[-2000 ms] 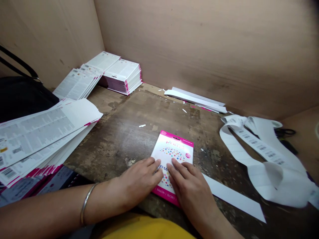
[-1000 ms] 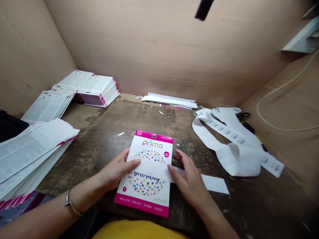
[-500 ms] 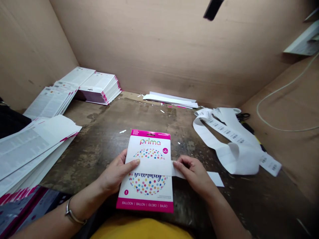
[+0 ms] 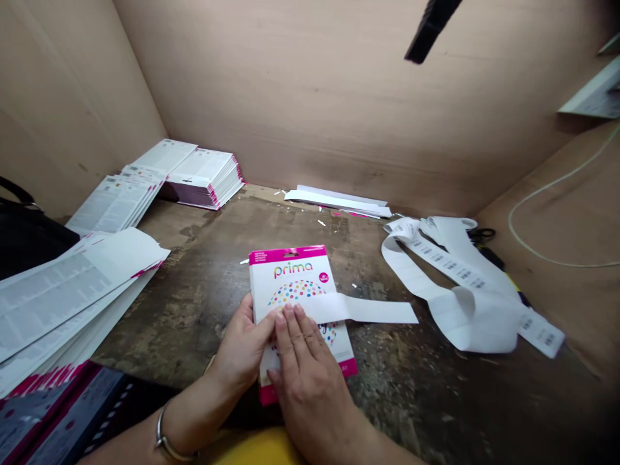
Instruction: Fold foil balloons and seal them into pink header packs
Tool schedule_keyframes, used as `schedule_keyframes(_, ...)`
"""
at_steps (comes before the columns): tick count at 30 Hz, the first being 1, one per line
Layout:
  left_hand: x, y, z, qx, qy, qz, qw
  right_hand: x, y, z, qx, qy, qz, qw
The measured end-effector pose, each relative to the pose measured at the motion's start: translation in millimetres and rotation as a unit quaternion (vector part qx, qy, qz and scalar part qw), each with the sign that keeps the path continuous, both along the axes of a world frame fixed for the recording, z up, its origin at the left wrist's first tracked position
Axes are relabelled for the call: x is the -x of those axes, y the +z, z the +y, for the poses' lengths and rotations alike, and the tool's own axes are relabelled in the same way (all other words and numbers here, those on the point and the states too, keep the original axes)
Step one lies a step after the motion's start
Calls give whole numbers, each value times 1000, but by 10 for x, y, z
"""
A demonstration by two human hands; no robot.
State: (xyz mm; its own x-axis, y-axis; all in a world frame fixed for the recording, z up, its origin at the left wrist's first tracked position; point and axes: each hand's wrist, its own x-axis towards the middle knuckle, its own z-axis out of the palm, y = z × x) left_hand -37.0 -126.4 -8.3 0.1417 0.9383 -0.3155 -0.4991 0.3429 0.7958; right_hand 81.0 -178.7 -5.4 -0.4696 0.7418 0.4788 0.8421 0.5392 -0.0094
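Note:
A balloon package, white with pink ends and a dotted balloon print, lies tilted at the table's front. Its edges look layered, like a small stack. My left hand grips its left side, with the thumb on the front. My right hand lies flat on the package, fingers stretched out and close together, the fingertips on a white paper strip. The strip runs across the front, and its free end sticks out to the right over the table. My right palm hides much of the lower print.
Stacks of printed cards stand at the back left, with a fanned pile nearer. White paper strips lie along the back wall. A looped label roll and black-handled scissors are on the right.
My right hand has left the strip's right end and moved left onto the package front, pressing flat. The package has turned slightly, and the strip's end now lies loose.

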Motion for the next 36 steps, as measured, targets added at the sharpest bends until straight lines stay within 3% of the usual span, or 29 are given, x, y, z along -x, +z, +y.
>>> schedule_keyframes(4, 7, -9, -48, -20, -1, -14, 1000, -21, -155, -26, -9, -66, -7, 998)
schedule_keyframes(9, 40, 8, -50, -35, -21, -33, 999, -140, -145, -36, 30, -156, 55, 986)
schedule_keyframes(15, 18, -12, -16, -35, -41, -53, 997, -179, -103, -11, 89, -175, 172, 965)
schedule_keyframes(18, 8, -20, -7, -23, -43, -74, 996, -247, -66, 42, 142, -193, 257, 936)
schedule_keyframes(20, 19, -32, -1, -16, -52, -78, 995, -307, -31, 90, 196, -204, 348, 894)
schedule_keyframes(22, 41, -50, 6, -12, -67, -80, 995, -368, 14, 137, 267, -180, 473, 820)
schedule_keyframes(25, 76, -81, 15, -22, -83, -84, 993, -457, 92, 184, 401, -84, 651, 639)
schedule_keyframes(27, 87, -98, 15, -29, -93, -86, 992, -520, 130, 196, 475, -37, 709, 519)
schedule_keyframes(29, 86, -108, 12, -35, -101, -88, 990, -578, 143, 199, 525, -12, 729, 439)
schedule_keyframes(32, 69, -103, 12, -51, -109, -90, 989, -624, 125, 197, 557, 9, 741, 376)
schedule_keyframes(36, 58, -74, 40, -69, -118, -78, 988, -591, 111, 201, 549, 16, 758, 352)
